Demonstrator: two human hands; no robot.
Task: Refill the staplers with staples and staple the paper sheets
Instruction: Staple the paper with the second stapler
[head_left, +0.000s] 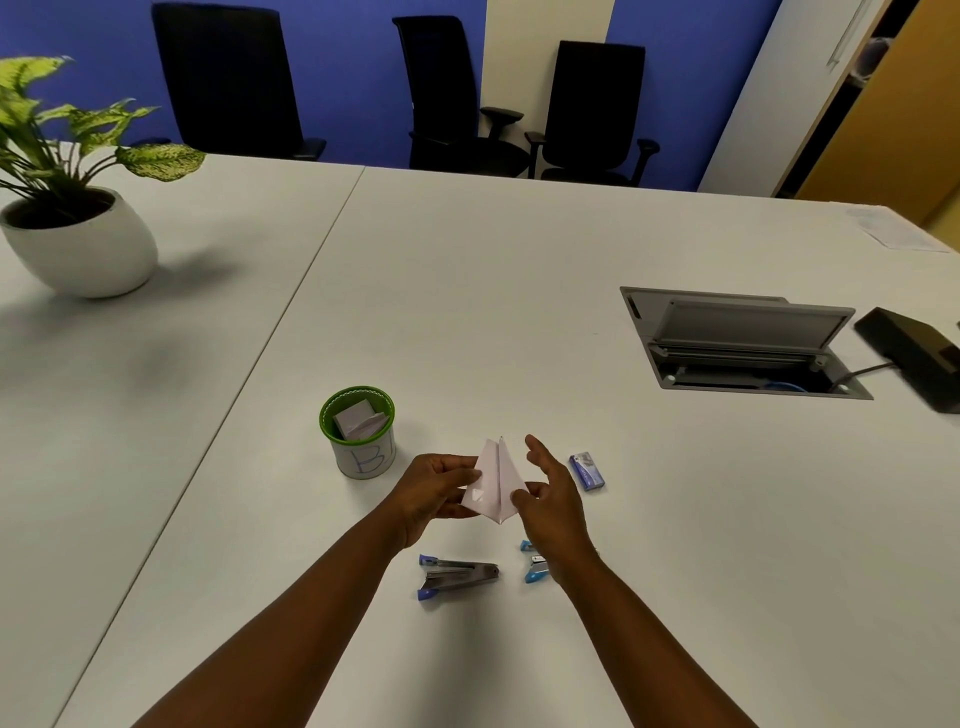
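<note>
My left hand (434, 491) pinches a small stack of pale paper sheets (493, 480) held above the table, its edges fanned apart. My right hand (553, 499) is beside the sheets, thumb touching their lower right corner, fingers straight and spread. Below the hands, a blue and metal stapler (457, 576) lies swung open on the table. A second blue stapler (535, 564) lies to its right, mostly hidden under my right wrist. A small blue staple box (587, 471) rests just right of my right hand.
A green-rimmed cup (358, 434) holding folded paper stands left of the hands. A potted plant (78, 228) sits at the far left. An open cable hatch (743, 345) and a black device (919, 353) are at the right. Office chairs (457, 93) line the far side.
</note>
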